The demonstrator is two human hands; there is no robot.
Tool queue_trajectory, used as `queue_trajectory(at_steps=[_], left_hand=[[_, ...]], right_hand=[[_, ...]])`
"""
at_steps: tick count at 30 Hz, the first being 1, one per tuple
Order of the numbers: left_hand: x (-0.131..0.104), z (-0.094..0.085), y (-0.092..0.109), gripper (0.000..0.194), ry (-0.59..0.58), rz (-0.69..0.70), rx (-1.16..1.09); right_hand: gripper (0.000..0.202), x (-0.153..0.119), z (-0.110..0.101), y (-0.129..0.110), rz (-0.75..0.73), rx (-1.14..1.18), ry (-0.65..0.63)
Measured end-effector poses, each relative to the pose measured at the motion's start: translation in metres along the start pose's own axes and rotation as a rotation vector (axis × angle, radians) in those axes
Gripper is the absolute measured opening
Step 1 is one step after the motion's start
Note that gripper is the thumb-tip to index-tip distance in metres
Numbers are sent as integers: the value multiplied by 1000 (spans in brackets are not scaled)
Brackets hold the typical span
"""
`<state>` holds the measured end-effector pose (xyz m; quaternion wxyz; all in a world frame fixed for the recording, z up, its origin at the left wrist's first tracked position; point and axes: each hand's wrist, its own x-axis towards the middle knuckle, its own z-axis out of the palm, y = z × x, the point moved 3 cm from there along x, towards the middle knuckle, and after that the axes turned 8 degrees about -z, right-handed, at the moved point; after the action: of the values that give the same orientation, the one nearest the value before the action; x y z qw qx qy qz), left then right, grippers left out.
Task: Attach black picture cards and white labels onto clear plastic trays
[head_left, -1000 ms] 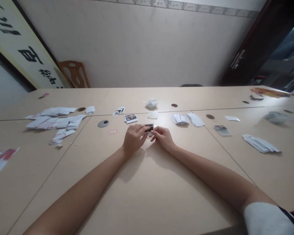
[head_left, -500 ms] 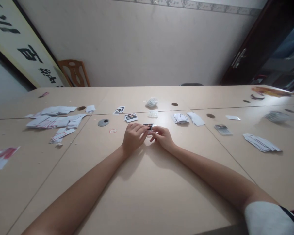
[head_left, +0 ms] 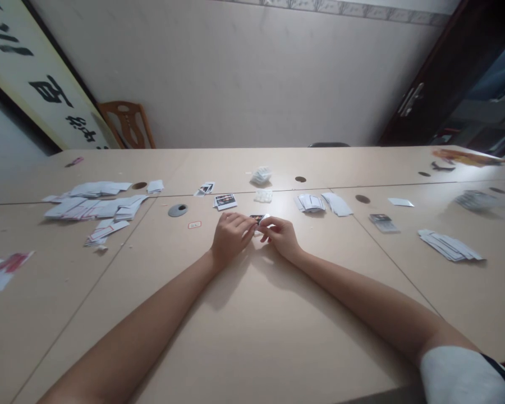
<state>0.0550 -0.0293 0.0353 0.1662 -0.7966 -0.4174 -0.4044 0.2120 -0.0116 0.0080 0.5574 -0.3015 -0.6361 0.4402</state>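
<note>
Table [head_left: 252, 331] across lower frame. Left hand [head_left: 231, 237] and right hand [head_left: 281, 238], centre: fingertips of both pinch small dark card [head_left: 257, 218], centre. Risk: uneven pull may crease card; slack pinch may drop it.

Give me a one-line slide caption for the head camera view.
Left hand and right hand hold a small dark card above a table scattered with paper stacks.

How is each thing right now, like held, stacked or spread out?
Left hand: pinching the dark card
Right hand: pinching it too
Dark card: held between both hands
Printed cards: overlapping, face up
White papers: loose, overlapping piles
Red-edged label: lying flat
Scissors: lying down, open or shut unclear
</note>
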Motion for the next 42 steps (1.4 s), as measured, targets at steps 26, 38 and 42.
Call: queue_trajectory(at_steps=[26,38,42], left_hand=[[0,0,2,9,25,61,11],[0,1,1,11,-22,34,-54],[0,2,1,12,-56,-1,-73]], right_hand=[[14,-2,0,5,-43,-68,-25],[23,-2,-5,2,1,-116,72],[25,-2,-5,2,-23,-153,82]])
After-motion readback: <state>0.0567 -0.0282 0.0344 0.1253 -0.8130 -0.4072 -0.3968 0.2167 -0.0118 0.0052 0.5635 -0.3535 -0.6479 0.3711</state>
